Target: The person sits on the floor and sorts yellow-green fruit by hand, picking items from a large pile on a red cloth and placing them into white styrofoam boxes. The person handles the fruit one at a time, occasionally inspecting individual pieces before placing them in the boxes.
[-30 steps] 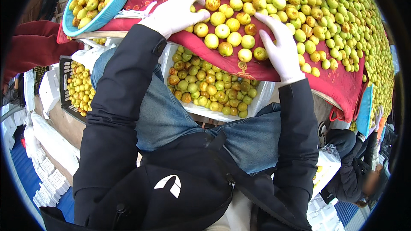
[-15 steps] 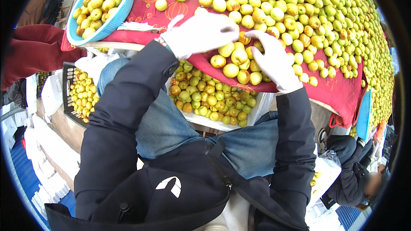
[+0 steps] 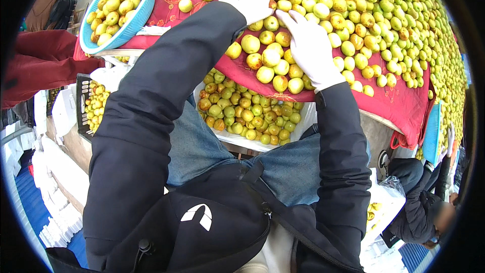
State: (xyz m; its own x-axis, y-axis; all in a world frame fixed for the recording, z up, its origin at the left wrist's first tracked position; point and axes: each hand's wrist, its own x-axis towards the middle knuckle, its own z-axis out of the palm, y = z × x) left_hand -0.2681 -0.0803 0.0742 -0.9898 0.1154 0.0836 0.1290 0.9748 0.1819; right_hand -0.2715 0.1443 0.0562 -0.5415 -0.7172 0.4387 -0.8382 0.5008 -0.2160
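Note:
Both my hands wear white gloves and reach over green-and-brown jujubes spread on a red cloth. At the pile's near edge lies my left hand (image 3: 251,1), back up, its fingers bent down over the fruit and partly hidden. Facing it is my right hand (image 3: 312,53), fingers stretched forward and touching the jujubes (image 3: 285,6) between the two hands. No fruit shows held in either hand. A loose cluster of jujubes (image 3: 271,57) sits by the cloth's near edge, between my forearms. Below that edge, a white-lined crate (image 3: 309,116) full of jujubes stands at my knees.
A blue basket (image 3: 146,7) of jujubes stands at the far left on the red cloth (image 3: 389,106). A black crate (image 3: 82,101) with more fruit is at left. The big pile (image 3: 394,25) fills the right. Another person (image 3: 414,212) sits at lower right.
My left hand has moved forward and right, farther into the pile. My right hand has shifted forward and left, its fingers now stretched out. More jujubes lie in the near cluster.

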